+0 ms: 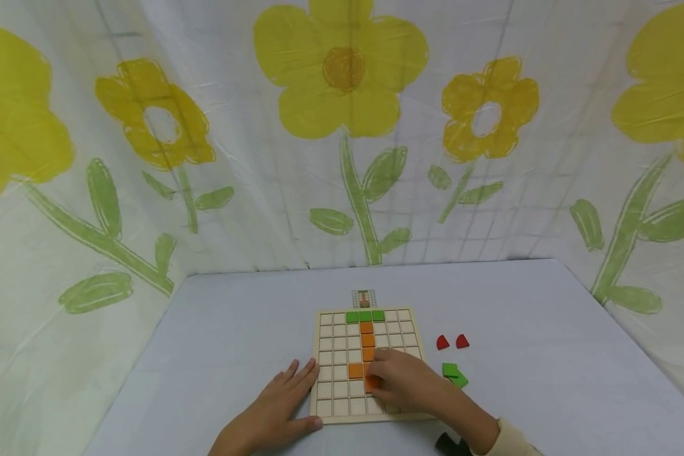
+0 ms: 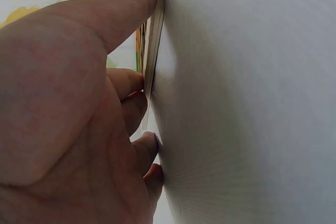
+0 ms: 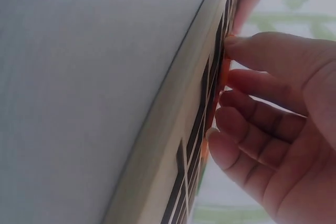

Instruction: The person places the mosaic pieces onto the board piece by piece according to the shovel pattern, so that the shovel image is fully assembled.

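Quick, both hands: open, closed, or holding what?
Left hand: open, flat, fingers against the grid board's left edge.
Right hand: fingers curled on an orange tile on the board.

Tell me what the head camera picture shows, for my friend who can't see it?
A person's right hand presses an orange tile onto a wooden grid board, while the left hand lies flat against the board's left edge. Green tiles top an orange column on the board. Two red pieces and two green pieces lie on the table to the right.
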`<move>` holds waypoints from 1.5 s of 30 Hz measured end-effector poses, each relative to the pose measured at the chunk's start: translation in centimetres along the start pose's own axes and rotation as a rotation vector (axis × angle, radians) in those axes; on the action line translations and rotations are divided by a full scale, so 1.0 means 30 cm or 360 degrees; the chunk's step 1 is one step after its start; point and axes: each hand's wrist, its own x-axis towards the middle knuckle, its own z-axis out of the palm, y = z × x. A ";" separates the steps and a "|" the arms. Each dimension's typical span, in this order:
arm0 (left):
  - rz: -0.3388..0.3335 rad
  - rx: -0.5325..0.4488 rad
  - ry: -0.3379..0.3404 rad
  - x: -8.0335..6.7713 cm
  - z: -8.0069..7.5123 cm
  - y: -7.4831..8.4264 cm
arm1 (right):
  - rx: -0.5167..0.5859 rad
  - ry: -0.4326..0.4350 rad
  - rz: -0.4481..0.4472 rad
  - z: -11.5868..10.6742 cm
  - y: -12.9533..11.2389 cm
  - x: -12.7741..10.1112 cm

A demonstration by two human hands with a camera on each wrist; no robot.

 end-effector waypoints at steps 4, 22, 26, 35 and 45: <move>0.0000 -0.0005 -0.0002 0.001 0.000 0.000 | 0.0017 -0.0011 0.0016 -0.001 -0.006 0.003; -0.0007 -0.0001 -0.0005 0.002 -0.004 0.002 | 0.0070 -0.0064 0.0087 -0.001 -0.016 0.003; 0.0003 -0.0006 0.0000 0.004 -0.001 -0.002 | 0.0102 -0.0050 0.0098 -0.004 -0.019 0.010; 0.0015 -0.0001 0.0019 0.003 0.007 -0.008 | 0.0120 -0.0063 0.0077 -0.013 -0.028 0.011; -0.0006 -0.0011 -0.0006 0.005 0.003 -0.006 | 0.0101 -0.0055 0.0012 -0.022 0.025 -0.054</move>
